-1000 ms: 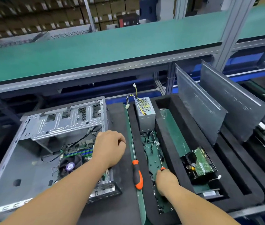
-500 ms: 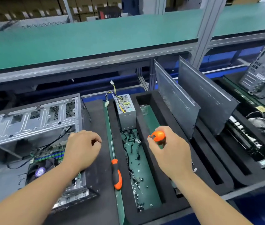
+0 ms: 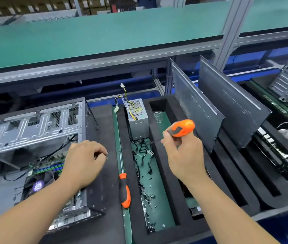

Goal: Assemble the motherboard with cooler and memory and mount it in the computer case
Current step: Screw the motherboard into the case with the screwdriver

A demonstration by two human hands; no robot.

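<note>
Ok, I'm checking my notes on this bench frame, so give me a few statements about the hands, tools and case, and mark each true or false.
1. The right hand holds an orange-handled screwdriver. True.
2. A second screwdriver lies on the bench between the hands. True.
3. The left hand grips that second screwdriver. False: it is closed near the case edge, apart from the tool.
4. The power supply is mounted inside the case. False: it stands in the foam tray, outside the case.
5. Loose screws lie in the tray. True.
</note>
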